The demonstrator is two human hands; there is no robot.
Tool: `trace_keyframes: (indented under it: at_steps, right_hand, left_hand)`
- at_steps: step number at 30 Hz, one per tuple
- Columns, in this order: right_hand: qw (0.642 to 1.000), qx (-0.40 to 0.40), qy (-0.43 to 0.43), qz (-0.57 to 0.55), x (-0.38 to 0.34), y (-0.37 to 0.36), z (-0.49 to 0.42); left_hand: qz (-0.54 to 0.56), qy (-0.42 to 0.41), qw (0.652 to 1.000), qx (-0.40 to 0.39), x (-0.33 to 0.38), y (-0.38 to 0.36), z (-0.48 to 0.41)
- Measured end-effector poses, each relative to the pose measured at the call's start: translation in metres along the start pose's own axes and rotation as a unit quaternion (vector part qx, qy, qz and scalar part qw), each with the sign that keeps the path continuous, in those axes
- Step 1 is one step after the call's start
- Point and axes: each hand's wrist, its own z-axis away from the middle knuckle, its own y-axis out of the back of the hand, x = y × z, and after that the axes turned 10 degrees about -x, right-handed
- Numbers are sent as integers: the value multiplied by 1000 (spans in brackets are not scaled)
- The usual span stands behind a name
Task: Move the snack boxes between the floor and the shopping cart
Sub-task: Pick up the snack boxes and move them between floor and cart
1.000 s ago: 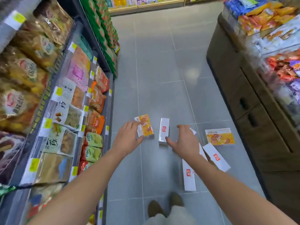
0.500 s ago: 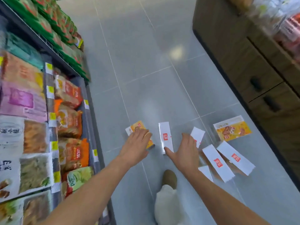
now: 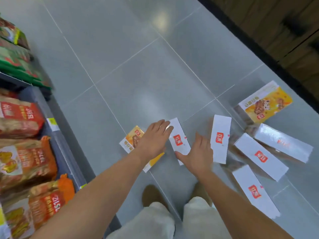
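Now, left hand (image 3: 153,139): arm reaches forward and down; fingers straight and close together, laid flat across the orange-fronted snack box (image 3: 133,142), fingertips touching the left side of the middle white snack box (image 3: 179,140).
Right hand (image 3: 198,153): palm down, fingers straight and spread; thumb against the near end of the middle white snack box; fingers just beside the second white box (image 3: 220,138), contact cannot be told.
Grasp: neither hand curls round anything.
Task boxes: all lie on the grey tiled floor (image 3: 138,75).
Edges: a store shelf (image 3: 69,152) of snack bags (image 3: 20,116) runs along the left; a wooden cabinet (image 3: 276,31) runs along the right, near the far orange box (image 3: 266,104).
Open room: a broad stretch of tile ahead of the hands, between shelf and cabinet.
Count: seven boxes, two orange-fronted and five white with a red logo; the third white box (image 3: 260,157), fourth white box (image 3: 283,145) and fifth white box (image 3: 255,191) fan out to the right.
Feet: two brown shoes (image 3: 151,194) below the hands.
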Motion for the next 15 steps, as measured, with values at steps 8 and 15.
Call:
trace_keyframes:
  at_steps: [8, 15]
  right_hand:
    - [998, -42, -39, 24, 36, -110, -67]
    - [992, -101, -52, 47, 50, -165, -97]
  left_hand:
    - [-181, -56, 981, -40, -17, -91, -115]
    - [-304, -166, 937, -46, 3, -128, -174]
